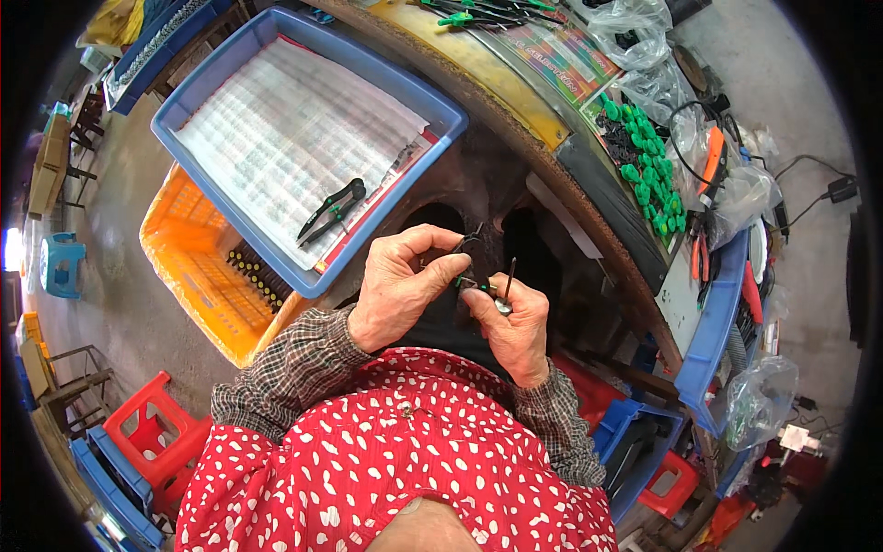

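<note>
My left hand (400, 281) is closed, thumb and forefinger pinching a small black plastic piece (470, 241) with a bit of green on it. Close beside it on the right, my right hand (515, 329) is also closed. From its fingers sticks a thin dark rod with a round silvery end (503, 306); I cannot tell its exact kind. The fingertips of both hands nearly meet around the black piece, and part of it is hidden by them. Beyond my left hand, a black clip-like part with two long arms (333, 212) lies in the blue tray.
The paper-lined blue tray (308, 283) rests over an orange crate (189, 267) at left. A worn workbench edge (529, 152) curves along the right, bearing green-topped parts (644, 166), an orange-handled tool (713, 161) and plastic bags. Red stools (156, 432) stand behind left.
</note>
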`<state>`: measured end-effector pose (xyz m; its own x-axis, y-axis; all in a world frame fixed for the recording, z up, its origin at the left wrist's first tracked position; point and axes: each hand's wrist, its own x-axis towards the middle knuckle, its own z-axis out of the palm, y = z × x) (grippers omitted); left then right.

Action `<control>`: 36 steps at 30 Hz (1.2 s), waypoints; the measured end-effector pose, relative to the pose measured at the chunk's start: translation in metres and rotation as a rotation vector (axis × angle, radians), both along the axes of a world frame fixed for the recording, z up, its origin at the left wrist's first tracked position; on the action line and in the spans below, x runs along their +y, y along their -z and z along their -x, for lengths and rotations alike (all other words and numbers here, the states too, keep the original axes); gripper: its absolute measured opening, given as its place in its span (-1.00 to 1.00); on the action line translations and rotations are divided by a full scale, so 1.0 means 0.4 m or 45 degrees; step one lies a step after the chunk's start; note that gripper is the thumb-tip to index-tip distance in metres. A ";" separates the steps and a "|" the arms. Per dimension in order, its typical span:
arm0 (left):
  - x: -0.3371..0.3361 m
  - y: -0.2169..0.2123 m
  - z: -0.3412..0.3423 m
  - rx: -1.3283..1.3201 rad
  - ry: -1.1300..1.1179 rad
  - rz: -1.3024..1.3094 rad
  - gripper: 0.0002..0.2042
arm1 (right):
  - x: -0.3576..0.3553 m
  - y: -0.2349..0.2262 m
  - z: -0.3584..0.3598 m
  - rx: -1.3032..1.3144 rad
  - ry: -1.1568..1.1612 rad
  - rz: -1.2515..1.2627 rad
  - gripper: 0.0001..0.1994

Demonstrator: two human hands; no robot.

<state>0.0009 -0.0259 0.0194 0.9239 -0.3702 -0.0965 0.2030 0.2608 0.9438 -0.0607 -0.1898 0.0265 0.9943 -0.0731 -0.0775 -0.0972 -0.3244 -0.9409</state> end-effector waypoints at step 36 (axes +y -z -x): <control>0.005 -0.006 -0.014 -0.390 0.023 -0.304 -0.84 | -0.031 -0.104 -0.122 -0.260 -0.178 0.016 -0.94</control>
<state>0.0063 -0.0241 0.0217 0.9167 -0.3875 0.0973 -0.0949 0.0254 0.9952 -0.0120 -0.2022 0.0681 0.9898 0.0663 0.1264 0.1414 -0.3329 -0.9323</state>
